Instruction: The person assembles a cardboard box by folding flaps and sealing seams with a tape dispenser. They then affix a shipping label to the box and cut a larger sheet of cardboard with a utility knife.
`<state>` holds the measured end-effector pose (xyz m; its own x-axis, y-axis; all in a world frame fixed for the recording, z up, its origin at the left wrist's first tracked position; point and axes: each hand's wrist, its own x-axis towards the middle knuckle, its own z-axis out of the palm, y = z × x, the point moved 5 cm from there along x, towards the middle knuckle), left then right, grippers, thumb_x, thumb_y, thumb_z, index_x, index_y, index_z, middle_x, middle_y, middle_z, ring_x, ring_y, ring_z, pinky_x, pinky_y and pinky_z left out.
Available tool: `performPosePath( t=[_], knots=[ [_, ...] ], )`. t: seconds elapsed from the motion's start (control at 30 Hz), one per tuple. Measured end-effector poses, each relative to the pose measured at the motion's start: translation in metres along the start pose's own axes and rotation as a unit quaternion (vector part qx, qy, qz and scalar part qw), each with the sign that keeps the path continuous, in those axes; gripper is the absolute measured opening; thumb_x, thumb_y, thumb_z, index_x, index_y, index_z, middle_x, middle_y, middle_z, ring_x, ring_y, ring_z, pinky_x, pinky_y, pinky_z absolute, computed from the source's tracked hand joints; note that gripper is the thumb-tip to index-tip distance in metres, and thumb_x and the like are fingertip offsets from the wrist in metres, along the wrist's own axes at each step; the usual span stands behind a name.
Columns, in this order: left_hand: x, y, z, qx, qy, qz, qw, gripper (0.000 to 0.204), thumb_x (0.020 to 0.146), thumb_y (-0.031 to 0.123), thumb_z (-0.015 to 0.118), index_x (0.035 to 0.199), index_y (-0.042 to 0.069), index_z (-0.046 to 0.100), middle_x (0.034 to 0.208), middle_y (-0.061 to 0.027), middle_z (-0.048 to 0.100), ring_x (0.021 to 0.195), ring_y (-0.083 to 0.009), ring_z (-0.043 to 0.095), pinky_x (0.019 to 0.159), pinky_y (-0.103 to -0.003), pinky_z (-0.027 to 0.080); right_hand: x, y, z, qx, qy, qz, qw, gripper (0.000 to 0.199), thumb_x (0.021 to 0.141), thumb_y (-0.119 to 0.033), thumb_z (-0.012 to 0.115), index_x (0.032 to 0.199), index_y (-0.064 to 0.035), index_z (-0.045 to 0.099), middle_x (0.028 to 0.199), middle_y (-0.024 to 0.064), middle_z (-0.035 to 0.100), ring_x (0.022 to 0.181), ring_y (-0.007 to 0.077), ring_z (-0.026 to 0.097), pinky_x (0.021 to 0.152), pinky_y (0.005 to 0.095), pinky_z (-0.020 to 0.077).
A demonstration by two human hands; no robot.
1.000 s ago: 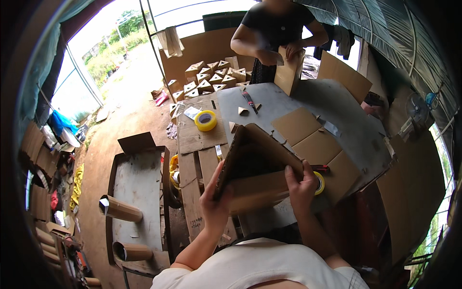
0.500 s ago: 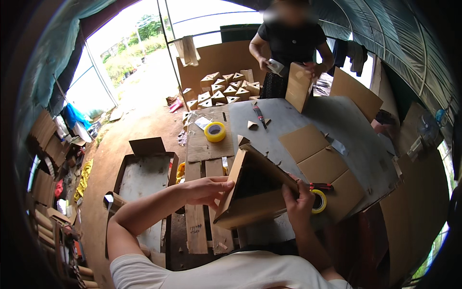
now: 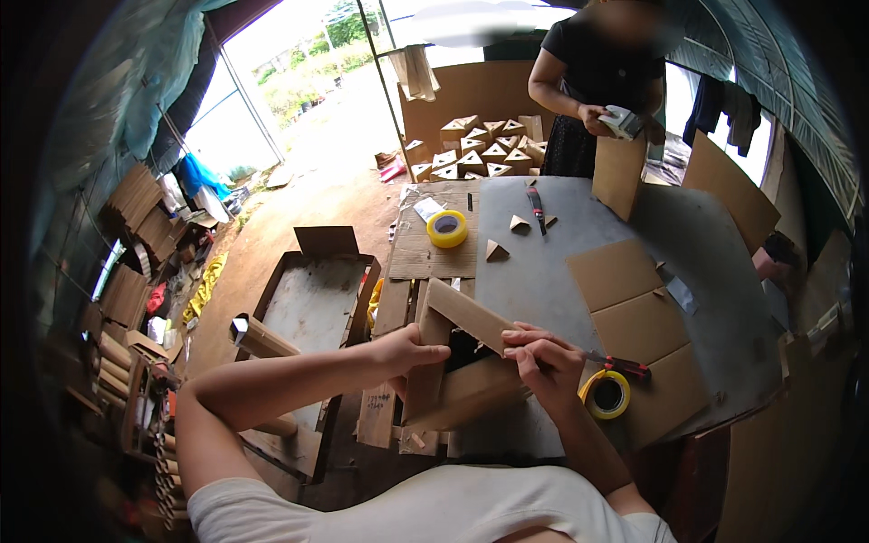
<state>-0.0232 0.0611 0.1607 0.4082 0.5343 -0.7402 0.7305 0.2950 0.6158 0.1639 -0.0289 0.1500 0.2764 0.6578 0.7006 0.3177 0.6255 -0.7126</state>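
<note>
A triangular brown cardboard box (image 3: 482,385) is held up over the near edge of the work table, a dark opening in its upper side. My left hand (image 3: 416,356) grips its left wall, thumb over the rim. The fingers of my right hand (image 3: 546,359) are pinched on the rim at the right corner. Just right of that hand lie a red-handled cutter (image 3: 626,366) and a yellow tape roll (image 3: 607,395). Both rest by a flat, creased cardboard sheet (image 3: 634,321).
Another yellow tape roll (image 3: 446,229) and a utility knife (image 3: 537,210) lie farther back, near small cardboard scraps (image 3: 497,252). Across the grey table (image 3: 543,262) a co-worker (image 3: 602,77) holds a tape dispenser (image 3: 622,121) at a cardboard piece. Triangular boxes (image 3: 471,165) are piled behind.
The view has swung left, so the scene sits farther right. The box has tilted, and my right fingers have shifted to pinch its rim. The co-worker's tape dispenser is now over the cardboard's top.
</note>
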Motion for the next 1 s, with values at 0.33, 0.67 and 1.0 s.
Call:
performPosePath(
  t=[0.33,0.67,1.0],
  knots=[
    [0.041,0.075,0.009,0.286,0.359,0.416,0.785,0.059,0.081,0.018,0.058,0.13,0.008,0.028,0.107,-0.0117,0.056,0.09,-0.0242,0.059,0.073,-0.036,0.048,0.005,0.008,0.025,0.034,-0.069,-0.032,0.997,0.005,0.067,-0.001,0.058,0.063,-0.0033,0.059,0.077,0.0081,0.066,0.074,0.0217,0.065,0.07,0.0299,0.0525],
    [0.036,0.088,0.019,0.38,0.4,0.41,0.726,0.03,0.074,0.008,0.052,0.104,0.007,0.048,0.074,-0.0102,0.062,0.067,-0.0263,0.062,0.061,-0.037,0.048,-0.096,0.099,-0.146,-0.379,0.034,0.139,0.914,0.035,0.062,0.004,0.05,0.093,-0.0085,0.06,0.087,0.0141,0.059,0.08,0.0257,0.059,0.073,0.0341,0.0486],
    [0.046,0.109,0.056,0.55,0.248,0.458,0.653,0.013,0.08,0.017,0.051,0.085,0.006,0.046,0.053,-0.0095,0.055,0.048,-0.0276,0.058,0.042,-0.04,0.044,-0.197,0.218,-0.185,-0.569,-0.297,0.118,0.758,0.03,0.079,-0.014,0.049,0.107,-0.0219,0.056,0.105,0.0068,0.055,0.101,0.0272,0.052,0.083,0.0374,0.0436]
  ],
)
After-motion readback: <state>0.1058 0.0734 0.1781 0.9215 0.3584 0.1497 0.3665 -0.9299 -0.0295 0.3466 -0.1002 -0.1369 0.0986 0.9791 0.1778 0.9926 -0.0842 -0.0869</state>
